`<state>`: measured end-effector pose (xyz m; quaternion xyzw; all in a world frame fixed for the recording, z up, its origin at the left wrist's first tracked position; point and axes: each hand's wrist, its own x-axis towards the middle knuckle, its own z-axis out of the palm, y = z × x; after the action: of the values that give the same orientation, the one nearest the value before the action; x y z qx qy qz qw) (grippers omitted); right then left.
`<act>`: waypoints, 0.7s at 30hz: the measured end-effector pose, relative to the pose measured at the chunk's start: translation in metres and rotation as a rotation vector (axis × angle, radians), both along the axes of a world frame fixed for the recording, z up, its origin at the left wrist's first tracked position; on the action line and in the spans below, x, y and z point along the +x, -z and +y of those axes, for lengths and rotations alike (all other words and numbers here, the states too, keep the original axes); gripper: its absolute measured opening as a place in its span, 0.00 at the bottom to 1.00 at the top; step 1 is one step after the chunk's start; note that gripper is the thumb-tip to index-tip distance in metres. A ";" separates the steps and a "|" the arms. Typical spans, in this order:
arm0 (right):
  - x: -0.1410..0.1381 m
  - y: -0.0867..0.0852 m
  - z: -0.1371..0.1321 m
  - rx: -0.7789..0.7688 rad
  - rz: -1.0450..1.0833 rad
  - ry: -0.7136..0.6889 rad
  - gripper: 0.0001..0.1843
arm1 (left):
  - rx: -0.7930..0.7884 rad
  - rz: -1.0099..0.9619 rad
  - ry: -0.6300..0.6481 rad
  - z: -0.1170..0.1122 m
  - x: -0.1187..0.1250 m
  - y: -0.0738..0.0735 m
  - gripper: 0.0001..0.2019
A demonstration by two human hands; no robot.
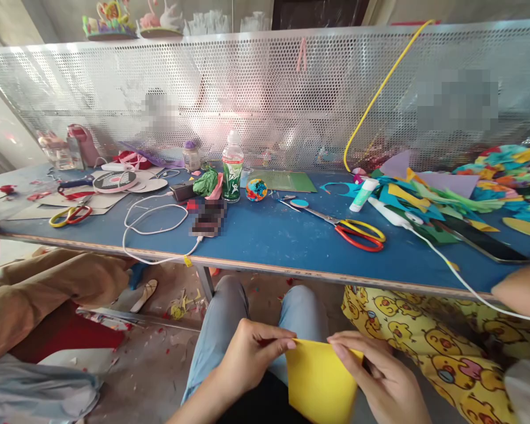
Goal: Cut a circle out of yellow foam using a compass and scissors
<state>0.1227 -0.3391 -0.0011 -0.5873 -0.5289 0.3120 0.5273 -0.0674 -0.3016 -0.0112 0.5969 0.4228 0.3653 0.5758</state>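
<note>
A sheet of yellow paper (320, 383) is held up over my lap, below the table's front edge. My left hand (256, 356) pinches its upper left corner between thumb and fingers. At the upper right corner, my right hand (380, 371) grips the same sheet, with the thumb in front. The top edge between both hands looks straight, perhaps folded; I cannot tell for sure. Nearest on the table lie large scissors (357, 232) with red and yellow handles, blades pointing left, by a small blue paper disc (299, 203).
The blue table (265, 247) holds a green-labelled bottle (232, 171), a colourful paper ball (257, 189), a glue tube (363, 195), paper scraps (410, 197), a phone (486, 240), white cables and another pair of scissors (73, 215). People sit on both sides. A perforated metal screen (256, 88) stands behind.
</note>
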 end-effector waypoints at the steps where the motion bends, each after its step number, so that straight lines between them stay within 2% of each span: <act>1: 0.000 0.000 0.000 -0.019 0.010 -0.015 0.09 | -0.006 0.004 -0.002 0.000 -0.001 0.002 0.11; 6: 0.001 -0.001 -0.002 -0.118 0.058 -0.063 0.12 | -0.041 0.032 0.003 -0.001 -0.003 0.006 0.09; 13: 0.005 0.005 -0.001 -0.159 0.091 -0.077 0.13 | 0.030 0.048 -0.004 -0.002 -0.003 0.001 0.11; 17: 0.003 0.007 -0.001 -0.202 0.165 -0.020 0.14 | 0.005 -0.007 -0.060 -0.002 0.002 -0.001 0.11; 21: 0.000 0.007 -0.001 -0.178 0.225 0.063 0.16 | -0.047 -0.107 -0.074 -0.003 0.008 -0.001 0.13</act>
<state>0.1225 -0.3403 -0.0078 -0.6092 -0.4181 0.4049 0.5387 -0.0592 -0.3050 -0.0103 0.5468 0.4215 0.4079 0.5975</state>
